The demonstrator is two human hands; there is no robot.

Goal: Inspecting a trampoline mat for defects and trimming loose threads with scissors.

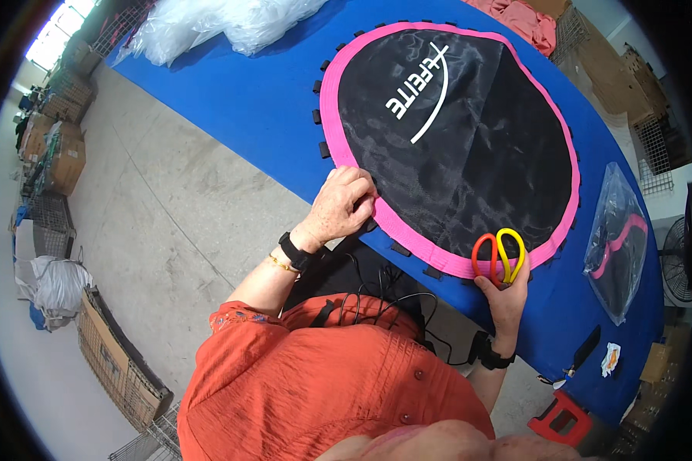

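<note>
A round black trampoline mat (469, 146) with a pink border lies spread on the blue table, white lettering on its surface. Small black loops stick out all around its rim. My left hand (344, 201) pinches the pink border at the near left edge, its fingers curled over it. By the near right edge, my right hand (507, 296) holds scissors (494, 260) with one red and one yellow handle loop. The handles point up over the mat, and the blades are hidden by the hand.
On the blue table (231, 115), clear plastic bags (223, 23) lie at the far left and a bagged pink-and-black piece (617, 246) at the right. A black-handled tool (586, 349) rests near a red stool (561, 419). Cables hang before me. Boxes (65, 157) line the left wall.
</note>
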